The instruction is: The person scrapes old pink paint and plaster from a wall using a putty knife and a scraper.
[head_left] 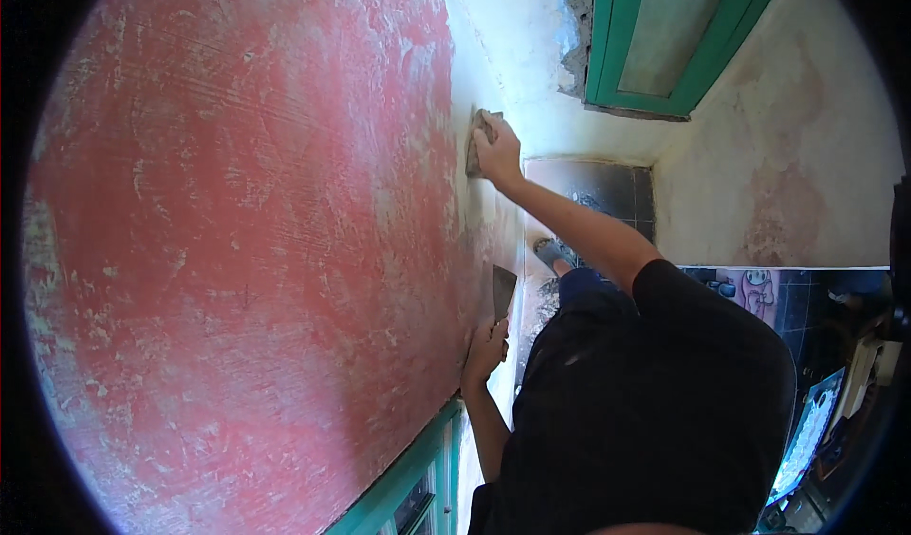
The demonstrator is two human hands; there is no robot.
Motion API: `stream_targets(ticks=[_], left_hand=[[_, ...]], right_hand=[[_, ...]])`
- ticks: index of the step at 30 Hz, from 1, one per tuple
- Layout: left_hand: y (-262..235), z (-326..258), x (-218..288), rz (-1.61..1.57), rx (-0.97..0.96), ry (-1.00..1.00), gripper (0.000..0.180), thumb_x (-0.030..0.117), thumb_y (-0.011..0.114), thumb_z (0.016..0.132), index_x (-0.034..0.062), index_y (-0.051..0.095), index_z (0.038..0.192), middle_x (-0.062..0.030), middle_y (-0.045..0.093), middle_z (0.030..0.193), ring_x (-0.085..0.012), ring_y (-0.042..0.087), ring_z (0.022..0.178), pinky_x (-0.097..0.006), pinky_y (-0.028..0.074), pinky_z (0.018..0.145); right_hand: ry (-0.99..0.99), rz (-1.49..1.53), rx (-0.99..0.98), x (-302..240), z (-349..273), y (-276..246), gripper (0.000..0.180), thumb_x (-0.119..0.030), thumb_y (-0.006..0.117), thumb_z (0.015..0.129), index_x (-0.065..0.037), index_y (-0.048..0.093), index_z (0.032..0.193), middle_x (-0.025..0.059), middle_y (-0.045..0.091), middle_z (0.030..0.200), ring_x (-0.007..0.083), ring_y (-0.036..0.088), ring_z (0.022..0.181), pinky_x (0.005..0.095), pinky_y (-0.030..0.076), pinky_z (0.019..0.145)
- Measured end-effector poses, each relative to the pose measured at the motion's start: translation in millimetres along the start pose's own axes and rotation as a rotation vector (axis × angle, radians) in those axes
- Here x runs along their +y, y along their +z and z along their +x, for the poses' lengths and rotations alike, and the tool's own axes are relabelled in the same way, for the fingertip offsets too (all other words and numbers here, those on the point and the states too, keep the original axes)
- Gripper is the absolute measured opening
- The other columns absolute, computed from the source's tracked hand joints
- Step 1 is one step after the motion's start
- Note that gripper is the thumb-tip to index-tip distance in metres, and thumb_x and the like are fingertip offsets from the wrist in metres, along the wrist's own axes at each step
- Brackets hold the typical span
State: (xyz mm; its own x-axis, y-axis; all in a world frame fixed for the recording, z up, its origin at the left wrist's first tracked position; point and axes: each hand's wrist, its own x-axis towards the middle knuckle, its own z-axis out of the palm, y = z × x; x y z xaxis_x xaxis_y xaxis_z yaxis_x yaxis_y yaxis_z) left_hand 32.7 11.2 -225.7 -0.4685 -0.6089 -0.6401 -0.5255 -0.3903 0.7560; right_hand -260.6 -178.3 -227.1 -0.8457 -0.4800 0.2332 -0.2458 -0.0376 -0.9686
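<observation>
My right hand (498,150), arm stretched out, presses a grey-brown sanding pad (473,155) flat against the pale strip of wall beside the red paint. Its fingers are closed over the pad, and its exact make is hard to see. Lower down, close to the wall, my left hand (486,353) is wrapped round the handle of a putty knife (503,291). The knife's wide dark blade points up and away from the wrist; most of the handle is hidden in the fist. Worn, scratched red paint with pale patches covers the wall (266,212) to the left.
A green-framed window (674,41) with chipped plaster along its edge is at the top right. Another green frame (403,478) borders the wall at the bottom. Dark floor tiles (607,188) carry debris near my foot (550,253). A lit screen (807,435) stands at lower right.
</observation>
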Motion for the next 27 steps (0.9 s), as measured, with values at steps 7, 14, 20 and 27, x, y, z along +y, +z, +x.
stream_targets(ticks=[7,14,20,27], left_hand=[[0.4,-3.8,5.2,-0.008,0.023,-0.049,0.027,0.027,0.055,0.102,0.0067,0.053,0.084,-0.0025,0.052,0.064,-0.0106,0.049,0.050,-0.028,0.040,0.046],[1.1,-2.2,4.6,0.003,0.003,-0.022,0.028,0.029,0.056,0.102,0.0066,0.054,0.085,-0.0020,0.052,0.063,-0.0107,0.049,0.051,-0.028,0.041,0.046],[0.4,-1.5,5.4,-0.024,0.013,-0.075,0.029,0.031,0.056,0.102,0.0070,0.055,0.086,-0.0015,0.051,0.064,-0.0102,0.049,0.051,-0.028,0.041,0.046],[-1.0,0.5,-1.5,-0.028,0.006,-0.026,0.028,0.030,0.055,0.103,0.0077,0.055,0.086,-0.0009,0.050,0.063,-0.0096,0.048,0.051,-0.027,0.040,0.046]], right_hand=[[-0.169,-0.019,-0.202,-42.0,-134.1,-43.4,0.046,-0.012,0.062,0.097,0.002,0.055,0.140,0.0217,0.063,0.130,0.0308,0.060,0.124,0.0363,0.045,0.106],[0.047,0.043,-0.065,-7.7,3.1,-3.2,0.054,-0.018,0.060,0.099,0.006,0.046,0.144,0.0254,0.056,0.140,0.0309,0.057,0.128,0.0348,0.044,0.106],[-0.012,0.085,-0.350,-50.4,-148.2,-56.2,0.063,-0.018,0.056,0.100,0.006,0.033,0.153,0.0264,0.042,0.153,0.0337,0.037,0.147,0.0388,0.029,0.120],[0.174,0.099,-0.173,-37.3,-14.2,-18.3,0.080,-0.026,0.062,0.095,0.005,0.021,0.156,0.0295,0.042,0.151,0.0412,0.045,0.138,0.0380,0.037,0.113]])
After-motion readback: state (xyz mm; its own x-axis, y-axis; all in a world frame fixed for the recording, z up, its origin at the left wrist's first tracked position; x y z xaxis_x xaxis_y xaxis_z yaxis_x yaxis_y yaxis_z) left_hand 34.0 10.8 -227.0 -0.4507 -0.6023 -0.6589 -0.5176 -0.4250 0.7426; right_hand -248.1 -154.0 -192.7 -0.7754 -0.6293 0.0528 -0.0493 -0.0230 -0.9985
